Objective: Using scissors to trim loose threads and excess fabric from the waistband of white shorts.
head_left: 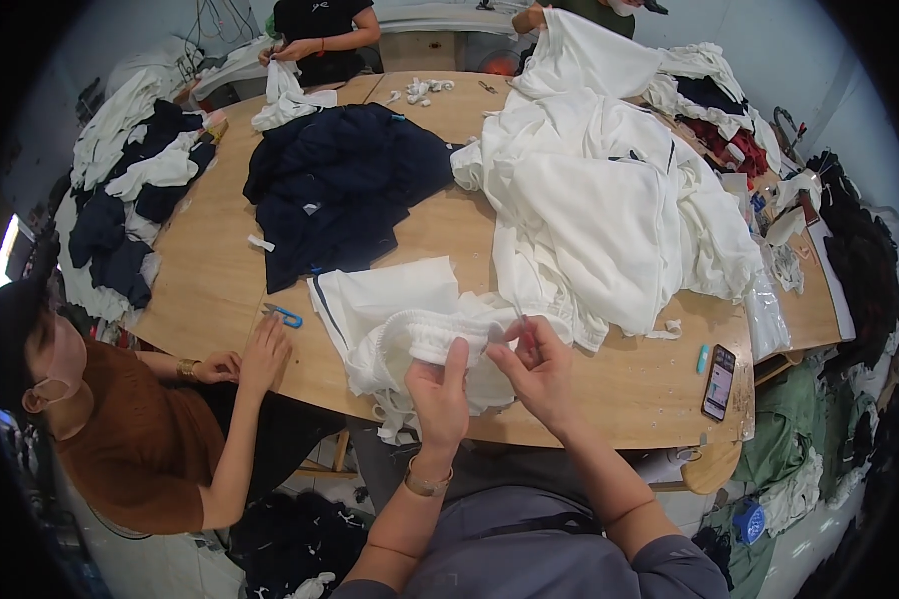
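Note:
My left hand point(442, 401) is closed on the gathered elastic waistband of a white garment point(395, 299), its thumb on top of the ribbed band. The rest of the cloth lies bunched on the table and hangs over the near edge. Just right of it, my right hand point(534, 374) pinches with thumb and forefinger at the end of the band. A thin metal tip and a bit of red show above its fingers, looking like thread snips point(518, 311), mostly hidden in the hand.
A large white garment pile point(589, 210) covers the table point(649, 399) ahead right; a navy heap point(345, 180) lies ahead left. Blue thread snips point(285, 316) lie by a masked co-worker's hand point(267, 351) at left. A phone point(718, 383) sits near the right edge. Others work across the table.

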{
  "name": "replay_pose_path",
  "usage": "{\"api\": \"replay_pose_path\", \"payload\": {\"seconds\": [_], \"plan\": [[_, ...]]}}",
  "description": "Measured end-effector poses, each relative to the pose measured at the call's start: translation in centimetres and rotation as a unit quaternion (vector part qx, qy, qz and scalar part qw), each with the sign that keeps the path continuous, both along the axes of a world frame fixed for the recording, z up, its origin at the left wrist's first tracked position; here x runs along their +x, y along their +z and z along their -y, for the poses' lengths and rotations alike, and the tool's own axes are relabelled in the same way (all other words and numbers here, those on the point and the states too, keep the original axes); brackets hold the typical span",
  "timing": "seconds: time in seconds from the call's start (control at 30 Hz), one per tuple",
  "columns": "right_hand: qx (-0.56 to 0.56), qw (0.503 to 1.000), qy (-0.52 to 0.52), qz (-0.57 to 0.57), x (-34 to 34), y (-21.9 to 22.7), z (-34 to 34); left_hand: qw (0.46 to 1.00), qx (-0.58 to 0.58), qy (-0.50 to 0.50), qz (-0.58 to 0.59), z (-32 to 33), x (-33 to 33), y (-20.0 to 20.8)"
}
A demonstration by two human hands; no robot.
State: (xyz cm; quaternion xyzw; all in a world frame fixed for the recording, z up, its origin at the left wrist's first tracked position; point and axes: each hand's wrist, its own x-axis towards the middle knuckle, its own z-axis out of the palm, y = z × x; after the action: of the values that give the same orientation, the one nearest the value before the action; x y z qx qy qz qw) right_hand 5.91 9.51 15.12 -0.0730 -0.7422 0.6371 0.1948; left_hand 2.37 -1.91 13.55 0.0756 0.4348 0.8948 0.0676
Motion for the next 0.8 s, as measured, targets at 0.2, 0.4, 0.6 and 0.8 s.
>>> {"api": "replay_pose_path", "payload": {"seconds": [0.2,0.4,0.6,0.8], "plan": [[-0.089,0.995,0.042,-0.011,-0.5,0.5,1.0,0.998,-0.049,0.01,-0.037,-0.1,0.5,-0.3],[-0.161,0.982,0.059,-0.074,0.6,1.1,0.8,0.996,0.068,-0.041,0.051,0.2,-0.3,0.2],[0.162,0.986,-0.007,-0.028,0.5,0.1,-0.8,0.991,0.09,-0.067,0.076,0.4,-0.6,0.6],[-0.087,0.995,-0.001,-0.048,0.3,-0.9,0.0,0.992,0.093,-0.057,0.069,-0.1,-0.4,0.6]]}}
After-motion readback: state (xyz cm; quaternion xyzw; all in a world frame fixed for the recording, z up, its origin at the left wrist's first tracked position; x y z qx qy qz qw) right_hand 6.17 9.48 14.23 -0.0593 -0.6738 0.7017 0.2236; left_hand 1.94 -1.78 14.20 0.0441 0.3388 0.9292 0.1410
